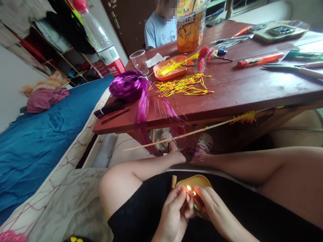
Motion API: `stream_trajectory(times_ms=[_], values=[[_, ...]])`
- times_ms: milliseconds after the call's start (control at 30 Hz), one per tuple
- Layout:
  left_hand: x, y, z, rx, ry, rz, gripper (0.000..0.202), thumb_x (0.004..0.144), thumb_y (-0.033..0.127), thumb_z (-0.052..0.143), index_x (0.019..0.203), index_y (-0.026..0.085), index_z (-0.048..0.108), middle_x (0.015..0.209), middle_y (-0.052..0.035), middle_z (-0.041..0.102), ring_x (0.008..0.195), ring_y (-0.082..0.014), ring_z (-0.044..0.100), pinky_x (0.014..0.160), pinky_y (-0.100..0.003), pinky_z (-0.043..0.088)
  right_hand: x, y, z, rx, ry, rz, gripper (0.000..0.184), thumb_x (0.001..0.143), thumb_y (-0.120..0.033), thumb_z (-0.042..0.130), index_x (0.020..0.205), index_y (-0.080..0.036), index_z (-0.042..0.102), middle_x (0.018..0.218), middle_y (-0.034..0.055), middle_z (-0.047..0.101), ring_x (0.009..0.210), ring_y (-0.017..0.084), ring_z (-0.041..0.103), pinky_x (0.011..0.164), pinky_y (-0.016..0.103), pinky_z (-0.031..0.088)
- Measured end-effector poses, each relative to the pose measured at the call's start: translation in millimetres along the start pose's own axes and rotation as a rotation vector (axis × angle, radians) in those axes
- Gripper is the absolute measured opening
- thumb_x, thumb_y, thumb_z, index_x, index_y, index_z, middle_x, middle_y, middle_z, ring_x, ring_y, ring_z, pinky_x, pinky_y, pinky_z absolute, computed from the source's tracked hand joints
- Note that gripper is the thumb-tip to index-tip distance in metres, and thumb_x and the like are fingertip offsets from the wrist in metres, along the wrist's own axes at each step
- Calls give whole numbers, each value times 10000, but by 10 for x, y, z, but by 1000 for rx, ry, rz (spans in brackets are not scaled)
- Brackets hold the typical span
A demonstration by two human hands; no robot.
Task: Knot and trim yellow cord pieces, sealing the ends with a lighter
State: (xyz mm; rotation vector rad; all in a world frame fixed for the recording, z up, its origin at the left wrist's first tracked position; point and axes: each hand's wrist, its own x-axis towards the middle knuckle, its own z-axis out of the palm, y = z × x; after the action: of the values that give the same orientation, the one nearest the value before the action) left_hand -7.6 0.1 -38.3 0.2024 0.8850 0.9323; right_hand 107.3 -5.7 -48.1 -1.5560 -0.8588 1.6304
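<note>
On the black cloth [143, 205] over the lap, the left hand [171, 210] and the right hand [214, 205] meet above a yellow tray with rounded corners [195, 179]. The left hand is drawn narrow, thumb against bent fingers; the right hand curls in from the other side, its fingertips close by. What each grips is hidden. Between them burns a small bright flame [188, 188], its tip leaning toward the table, with a smaller glowing spot [193, 193] beside it. A bright green object [196, 207] shows between the hands, mostly covered, so its long axis cannot be told. A short tan cylinder [174, 181] stands at the tray's left corner.

Farther off, below the near edge of the dark red wooden table [227, 90], a thin pale stick [164, 139] slants up to the right, its yellow-fringed end that way. At the table's near left corner lies a bundle of thin black rods [111, 108]; a glossy purple thread skein [128, 85] trails strands over the near edge. Right of it lie yellow cords with red knots [176, 86], and behind these an orange oval tray [165, 77] bears yellow threads [168, 68]. Toward the far edge stands an amber-filled plastic bottle [190, 32]; beyond sits a person in a light blue shirt [161, 32].
</note>
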Motion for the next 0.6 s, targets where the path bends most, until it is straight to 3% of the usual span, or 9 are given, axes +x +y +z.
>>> stream_trajectory(times_ms=[400, 600], values=[[13, -13, 0, -41, -38, -11, 295, 656, 319, 749, 636, 133, 521, 488, 29, 516, 376, -21, 357, 441, -172, 212, -59, -94, 35, 84, 29, 22, 461, 728, -621, 461, 548, -197, 479, 531, -37, 428, 510, 131, 424, 492, 255, 364], [52, -27, -69, -62, -203, -30, 278, 737, 335, 673, 627, 147, 499, 489, 40, 480, 344, -21, 316, 405, -176, 196, -52, -6, -48, 80, -52, 32, 490, 744, -648, 443, 545, -204, 497, 487, -34, 446, 472, 130, 438, 470, 242, 377]])
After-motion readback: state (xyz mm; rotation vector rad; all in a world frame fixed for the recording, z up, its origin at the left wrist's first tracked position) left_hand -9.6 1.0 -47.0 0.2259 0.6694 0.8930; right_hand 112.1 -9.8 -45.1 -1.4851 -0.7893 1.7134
